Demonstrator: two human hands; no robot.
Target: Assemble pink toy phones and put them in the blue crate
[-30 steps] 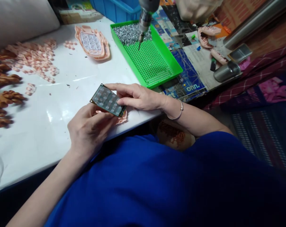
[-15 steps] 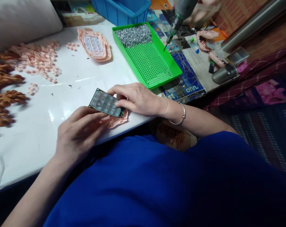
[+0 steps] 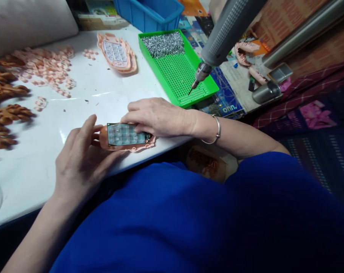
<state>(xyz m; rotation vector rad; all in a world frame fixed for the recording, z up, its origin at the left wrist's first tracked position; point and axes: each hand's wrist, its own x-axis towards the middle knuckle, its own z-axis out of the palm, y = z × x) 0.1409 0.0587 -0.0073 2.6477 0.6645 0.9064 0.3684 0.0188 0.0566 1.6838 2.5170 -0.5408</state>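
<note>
A green circuit board (image 3: 126, 135) with a translucent keypad lies in a pink plastic shell (image 3: 136, 147) near the table's front edge. My right hand (image 3: 155, 117) is closed at the board's right part, its thumb on the keypad and its fingers along the far side. Around the shell's left end, my left hand (image 3: 78, 155) is open with fingers apart, the thumb by the near rim. Whether it touches the shell is hard to tell. Above the green tray (image 3: 176, 100), an electric screwdriver (image 3: 217, 45) hangs with its bit pointing down.
Silver screws (image 3: 163, 43) are heaped at the tray's far end, with several standing in its near holes. Stacked pink shells (image 3: 117, 53), small pink parts (image 3: 51, 68) and brown parts (image 3: 7, 121) lie to the left. A blue bin (image 3: 149, 17) stands behind.
The circuit board has gone from tilted to lying level in the shell. My left hand has drawn back left and spread its fingers. The screwdriver hangs lower and nearer.
</note>
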